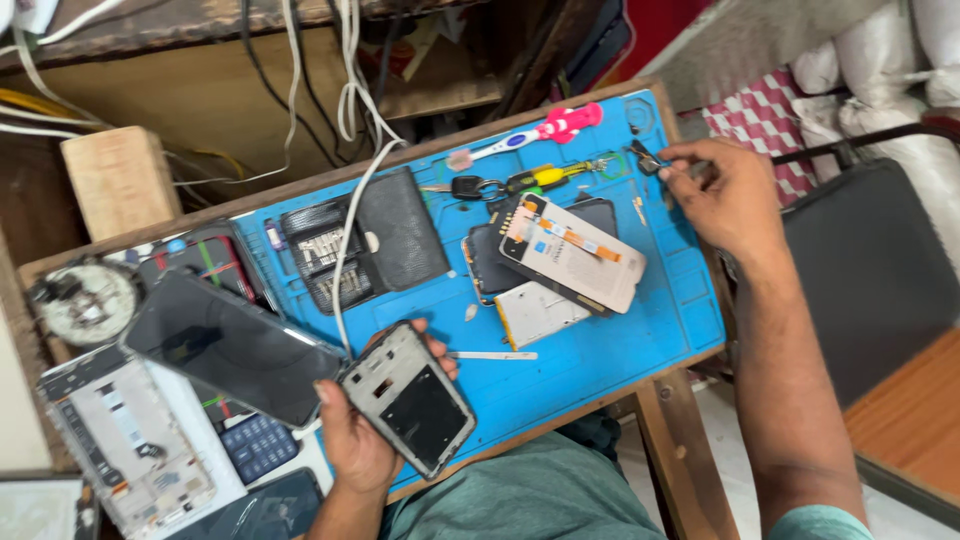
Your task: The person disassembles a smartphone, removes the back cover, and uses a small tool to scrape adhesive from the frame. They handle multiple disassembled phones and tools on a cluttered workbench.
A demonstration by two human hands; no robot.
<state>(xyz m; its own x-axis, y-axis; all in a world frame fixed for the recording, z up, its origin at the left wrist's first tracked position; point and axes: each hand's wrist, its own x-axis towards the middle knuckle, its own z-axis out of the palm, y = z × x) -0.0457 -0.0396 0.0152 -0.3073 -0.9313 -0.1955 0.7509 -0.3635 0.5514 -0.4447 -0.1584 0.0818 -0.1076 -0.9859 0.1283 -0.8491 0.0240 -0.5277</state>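
Observation:
My left hand [352, 440] grips a grey phone frame [408, 398] with a dark cut-out, held over the near edge of the blue work mat [670, 310]. My right hand [728, 195] reaches to the mat's far right corner and pinches a small dark metal part [645, 157] between thumb and fingers. Between my hands lie a white phone back panel with an orange flex strip [575, 250], a dark phone body [490, 265] under it and a pale battery [535, 312].
A black wallet case [395, 232], keys with a yellow-handled tool [520, 181] and a pink-handled toothbrush [530, 133] lie on the mat. A dark phone screen [228, 345], a stripped white phone [130, 440] and a round tape reel [88, 300] crowd the left. White cables [350, 90] hang behind.

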